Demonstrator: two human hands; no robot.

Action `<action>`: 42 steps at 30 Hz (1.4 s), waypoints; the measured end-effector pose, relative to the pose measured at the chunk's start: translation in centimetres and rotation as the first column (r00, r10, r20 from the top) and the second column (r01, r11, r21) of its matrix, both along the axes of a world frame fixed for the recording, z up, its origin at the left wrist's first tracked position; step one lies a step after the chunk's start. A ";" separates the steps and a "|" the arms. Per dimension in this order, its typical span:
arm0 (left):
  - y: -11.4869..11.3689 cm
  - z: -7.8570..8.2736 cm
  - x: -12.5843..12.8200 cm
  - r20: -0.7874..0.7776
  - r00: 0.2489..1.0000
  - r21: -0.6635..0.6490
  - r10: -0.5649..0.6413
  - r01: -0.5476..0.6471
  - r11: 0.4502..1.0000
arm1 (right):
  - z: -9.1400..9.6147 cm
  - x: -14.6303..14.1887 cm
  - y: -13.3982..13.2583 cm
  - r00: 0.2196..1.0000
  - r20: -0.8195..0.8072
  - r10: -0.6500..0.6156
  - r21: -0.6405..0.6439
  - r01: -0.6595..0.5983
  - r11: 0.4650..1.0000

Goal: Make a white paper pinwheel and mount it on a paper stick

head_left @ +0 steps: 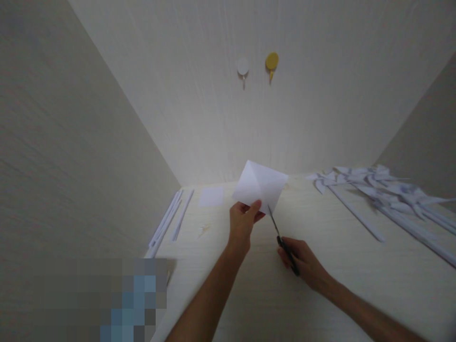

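Note:
Pinched between the thumb and fingers of my left hand (244, 221) is a square sheet of white paper (265, 183), raised above the table with a crease across it. My right hand (302, 259) grips the black handles of a pair of scissors (288, 254). Their blades point up and to the left, and the tips meet the paper's lower edge just right of my left thumb. Whether the blades are parted is too small to tell.
Several white paper rods (166, 221) lie at the left, near a flat white paper square (211, 196) and small slender pieces (204, 230). Several paper pinwheels (374, 183) on rods are heaped at the right. Behind, the wall (199, 118) carries a white hook (242, 67) and a yellow hook (271, 61).

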State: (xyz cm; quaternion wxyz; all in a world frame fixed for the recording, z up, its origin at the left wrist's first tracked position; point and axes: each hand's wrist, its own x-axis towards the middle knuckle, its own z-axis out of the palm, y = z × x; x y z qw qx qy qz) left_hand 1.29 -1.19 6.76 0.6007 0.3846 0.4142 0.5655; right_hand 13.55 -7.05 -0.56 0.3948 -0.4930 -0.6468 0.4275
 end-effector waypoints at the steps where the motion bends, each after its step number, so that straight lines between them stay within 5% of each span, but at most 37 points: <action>1: 0.0 0.0 0.0 -0.001 1.000 0.003 -0.003 0.003 1.000 | 0.0 0.0 0.0 1.000 0.004 -0.001 0.002 0.001 1.000; 42: 0.1 -0.2 -0.1 -0.005 1.000 0.010 0.001 -0.001 1.000 | -0.1 0.1 0.0 0.995 0.081 -0.056 0.024 0.055 0.998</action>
